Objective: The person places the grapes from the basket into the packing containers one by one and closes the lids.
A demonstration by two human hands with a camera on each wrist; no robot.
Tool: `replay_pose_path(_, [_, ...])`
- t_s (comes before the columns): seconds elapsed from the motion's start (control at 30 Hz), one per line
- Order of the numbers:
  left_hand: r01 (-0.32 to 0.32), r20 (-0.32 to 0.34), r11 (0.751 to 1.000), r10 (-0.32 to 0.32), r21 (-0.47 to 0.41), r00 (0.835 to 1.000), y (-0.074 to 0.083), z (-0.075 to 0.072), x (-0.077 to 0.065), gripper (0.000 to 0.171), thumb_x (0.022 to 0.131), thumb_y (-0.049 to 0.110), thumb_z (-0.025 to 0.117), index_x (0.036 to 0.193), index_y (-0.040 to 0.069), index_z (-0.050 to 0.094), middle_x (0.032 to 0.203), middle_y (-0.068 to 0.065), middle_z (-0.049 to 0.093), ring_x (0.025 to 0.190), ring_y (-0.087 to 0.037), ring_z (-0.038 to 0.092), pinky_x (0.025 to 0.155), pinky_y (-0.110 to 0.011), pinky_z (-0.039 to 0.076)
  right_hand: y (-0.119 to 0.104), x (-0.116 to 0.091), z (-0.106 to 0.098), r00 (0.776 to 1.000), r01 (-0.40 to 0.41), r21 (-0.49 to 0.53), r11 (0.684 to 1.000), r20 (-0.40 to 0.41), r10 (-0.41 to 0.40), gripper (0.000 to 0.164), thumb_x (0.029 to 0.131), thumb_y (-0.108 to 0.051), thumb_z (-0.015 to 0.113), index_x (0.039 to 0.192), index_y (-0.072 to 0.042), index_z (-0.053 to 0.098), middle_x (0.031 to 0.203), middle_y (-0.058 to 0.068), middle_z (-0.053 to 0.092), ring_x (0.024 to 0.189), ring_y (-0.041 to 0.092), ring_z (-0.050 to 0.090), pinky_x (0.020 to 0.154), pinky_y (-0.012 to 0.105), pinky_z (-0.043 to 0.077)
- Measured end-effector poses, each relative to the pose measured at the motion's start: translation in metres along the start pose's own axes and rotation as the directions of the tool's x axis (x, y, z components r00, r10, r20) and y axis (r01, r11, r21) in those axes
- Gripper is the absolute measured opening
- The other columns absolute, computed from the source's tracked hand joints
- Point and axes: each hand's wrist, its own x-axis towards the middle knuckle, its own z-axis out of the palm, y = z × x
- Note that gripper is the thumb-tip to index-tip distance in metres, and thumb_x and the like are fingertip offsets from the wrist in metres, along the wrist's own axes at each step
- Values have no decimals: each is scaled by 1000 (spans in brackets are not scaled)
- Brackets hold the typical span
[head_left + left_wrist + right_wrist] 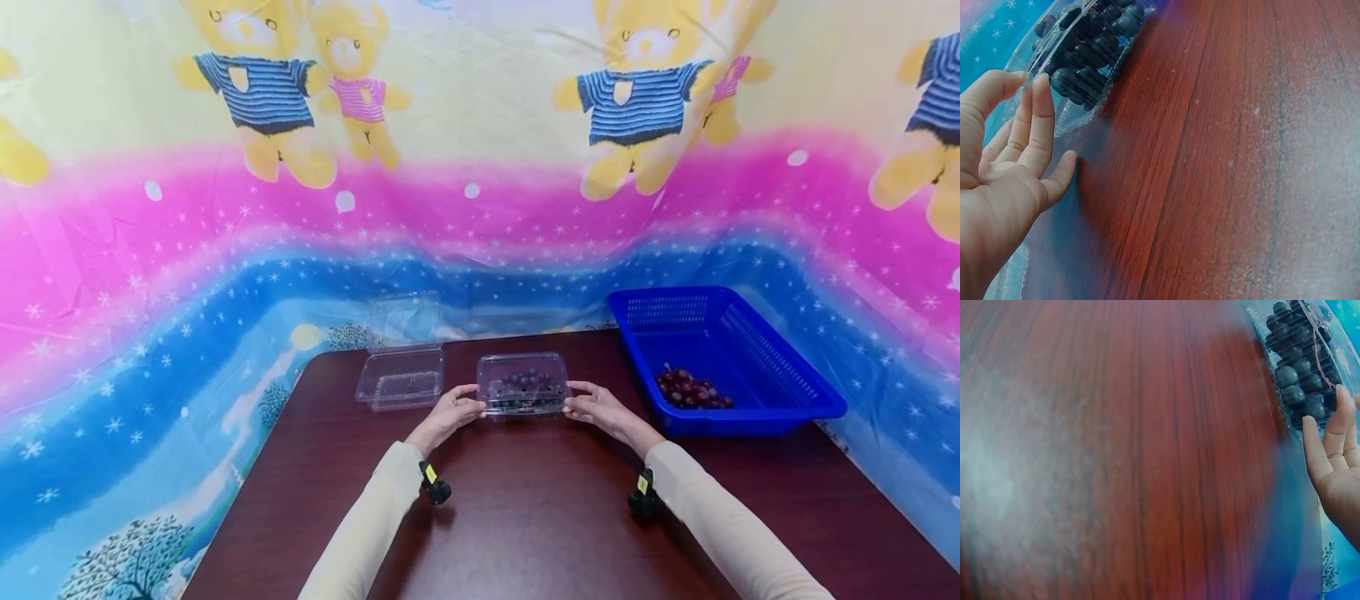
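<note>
A clear plastic clamshell box (523,364) with its lid down stands in the middle, dark grapes (1088,53) inside. My left hand (450,414) pinches its left end; the left wrist view shows thumb and fingertips meeting at the box's rim, the little finger held away. At the opposite end my right hand (606,412) holds the right edge. In the right wrist view, fingertips (1342,394) lie against the box wall, and the thumb is mostly cut off. Whether the box touches the table, I cannot tell.
Behind my left hand sits another clear clamshell box (405,379) with its lid raised. A blue plastic basket (787,422) at the right holds a bunch of dark red grapes (690,389). Everything stands on a brown wooden table (525,508), before a printed cloth backdrop (480,225).
</note>
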Motion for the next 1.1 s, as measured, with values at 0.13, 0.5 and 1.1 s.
replay_pose_path(0.13, [-3, -27, 1000, 3, 11, 1000, -6, -1, 3, 52, 90, 5, 59, 137, 0, 37, 82, 2, 67, 82, -13, 66, 91, -31, 49, 2, 0, -3, 1000, -1, 1, 1000, 19, 1, 63, 92, -9, 57, 142, 5, 22, 87, 2, 67, 90, 18, 64, 82, 26, 52])
replay_pose_path(0.5, [-11, -44, 1000, 11, 1, 999, -6, 1, 2, 53, 91, 6, 57, 138, -3, 35, 88, 1, 65, 103, -33, 62, 96, -39, 45, -1, -1, -2, 1000, -14, -15, 1000, 14, 14, 62, 93, -14, 56, 143, 4, 23, 89, 0, 68, 88, 12, 64, 82, 27, 52])
replay_pose_path(1.1, [-5, -74, 998, 10, 62, 997, -3, 4, -1, 53, 92, 11, 56, 138, -6, 34, 100, -7, 62, 98, -27, 62, 96, -44, 45, -1, -4, 1, 995, -32, -247, 968, -98, 7, 56, 94, -30, 54, 137, 4, 40, 101, 7, 63, 75, 15, 58, 77, 31, 54])
